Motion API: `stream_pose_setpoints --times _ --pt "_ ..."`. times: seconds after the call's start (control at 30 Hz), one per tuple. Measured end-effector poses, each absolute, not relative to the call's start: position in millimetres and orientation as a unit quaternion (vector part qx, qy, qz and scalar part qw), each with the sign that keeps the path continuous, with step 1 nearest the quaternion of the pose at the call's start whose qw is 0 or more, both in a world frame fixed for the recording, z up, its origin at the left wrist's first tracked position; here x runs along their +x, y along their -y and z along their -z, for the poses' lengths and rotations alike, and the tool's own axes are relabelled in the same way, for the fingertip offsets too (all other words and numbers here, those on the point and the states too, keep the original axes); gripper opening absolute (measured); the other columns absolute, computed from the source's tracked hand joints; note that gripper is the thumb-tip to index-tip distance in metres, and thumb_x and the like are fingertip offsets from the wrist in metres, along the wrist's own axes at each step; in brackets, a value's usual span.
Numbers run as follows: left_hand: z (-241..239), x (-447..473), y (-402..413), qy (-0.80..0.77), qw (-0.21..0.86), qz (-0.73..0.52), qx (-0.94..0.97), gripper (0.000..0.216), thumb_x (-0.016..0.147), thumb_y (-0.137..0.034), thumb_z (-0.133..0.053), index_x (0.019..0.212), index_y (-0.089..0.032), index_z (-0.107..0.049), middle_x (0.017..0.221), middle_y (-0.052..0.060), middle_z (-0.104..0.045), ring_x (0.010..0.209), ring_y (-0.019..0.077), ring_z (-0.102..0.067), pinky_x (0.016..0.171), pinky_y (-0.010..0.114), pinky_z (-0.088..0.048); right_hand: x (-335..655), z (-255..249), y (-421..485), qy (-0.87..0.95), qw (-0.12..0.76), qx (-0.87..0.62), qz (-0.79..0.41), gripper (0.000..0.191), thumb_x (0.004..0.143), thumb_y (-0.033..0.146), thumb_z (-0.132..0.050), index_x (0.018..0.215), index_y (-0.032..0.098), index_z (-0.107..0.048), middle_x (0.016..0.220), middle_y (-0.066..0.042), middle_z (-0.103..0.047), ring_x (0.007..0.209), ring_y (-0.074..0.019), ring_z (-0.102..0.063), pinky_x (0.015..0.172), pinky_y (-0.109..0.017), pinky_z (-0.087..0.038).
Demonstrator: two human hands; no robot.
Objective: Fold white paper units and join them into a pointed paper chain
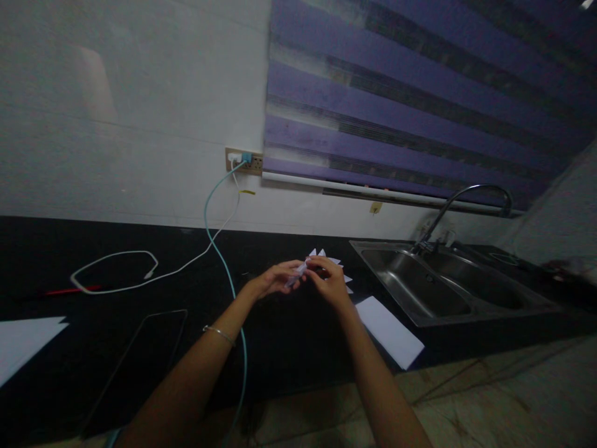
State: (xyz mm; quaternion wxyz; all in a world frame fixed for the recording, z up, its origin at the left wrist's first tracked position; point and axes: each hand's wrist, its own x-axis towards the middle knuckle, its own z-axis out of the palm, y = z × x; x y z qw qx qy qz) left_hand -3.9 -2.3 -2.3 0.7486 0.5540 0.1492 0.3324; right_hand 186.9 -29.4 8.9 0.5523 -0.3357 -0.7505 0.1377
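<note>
Above the black counter, a small folded piece of white paper (pixel 296 274) is pinched between my two hands. My left hand (pixel 280 277) grips its lower left part, the fingers closed along it. The fingertips of my right hand (pixel 329 279) press on its upper right end. Just behind and to the right of my right hand lie several pointed white folded paper pieces (pixel 347 280), partly hidden by that hand. A flat stack of white paper (pixel 390 331) rests on the counter beside my right forearm.
A double steel sink (pixel 415 280) with a curved faucet (pixel 448 208) is at the right. The teal cable (pixel 224 264) runs from the outlet (pixel 252 163) past my left forearm. A white cable (pixel 140 283), a red pen (pixel 69 290) and white sheets (pixel 25 342) lie at left.
</note>
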Motion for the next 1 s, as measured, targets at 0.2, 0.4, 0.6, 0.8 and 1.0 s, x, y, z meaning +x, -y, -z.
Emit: stream_pose_setpoints --times 0.2,0.4,0.6,0.8,1.0 --pt "6 0 0 -0.203 0.710 -0.360 0.570 0.034 0.084 -0.044 -0.052 0.101 -0.015 -0.058 0.080 0.004 -0.057 0.058 0.0087 -0.050 0.043 0.016 -0.031 188 -9 30 0.763 0.541 -0.331 -0.124 0.017 0.079 0.021 -0.063 0.095 0.023 -0.068 0.104 -0.007 -0.066 0.097 -0.0212 -0.061 0.079 -0.034 -0.054" --pt "6 3 0 -0.238 0.634 -0.357 0.643 0.035 0.083 -0.048 -0.052 0.092 -0.015 -0.056 0.075 0.002 -0.055 0.052 0.0066 -0.046 0.041 0.016 -0.029 189 -11 31 0.768 0.528 -0.339 -0.130 0.023 0.081 0.022 -0.061 0.104 0.023 -0.065 0.104 -0.007 -0.066 0.092 -0.0201 -0.062 0.082 -0.036 -0.052" --pt "0 8 5 -0.284 0.520 -0.388 0.706 0.038 0.086 -0.052 -0.045 0.083 -0.015 -0.054 0.067 -0.001 -0.051 0.049 0.0061 -0.038 0.043 0.017 -0.026 189 -11 31 0.779 0.517 -0.333 -0.124 0.024 0.081 0.021 -0.060 0.105 0.024 -0.066 0.106 -0.007 -0.066 0.100 -0.0209 -0.061 0.084 -0.037 -0.051" --pt "-1 5 4 -0.304 0.472 -0.394 0.727 0.041 0.086 -0.052 -0.044 0.073 -0.015 -0.053 0.062 -0.002 -0.047 0.051 0.0078 -0.038 0.047 0.019 -0.027 189 -11 31 0.784 0.507 -0.338 -0.123 0.024 0.081 0.021 -0.060 0.104 0.024 -0.066 0.105 -0.007 -0.066 0.098 -0.0209 -0.061 0.079 -0.035 -0.053" --pt "2 4 2 -0.314 0.486 -0.382 0.721 0.043 0.084 -0.054 -0.046 0.076 -0.013 -0.057 0.060 -0.002 -0.046 0.052 0.0086 -0.038 0.048 0.021 -0.026 190 -9 31 0.768 0.509 -0.361 -0.143 0.028 0.081 0.021 -0.059 0.108 0.023 -0.062 0.105 -0.007 -0.066 0.093 -0.0199 -0.062 0.080 -0.034 -0.052"
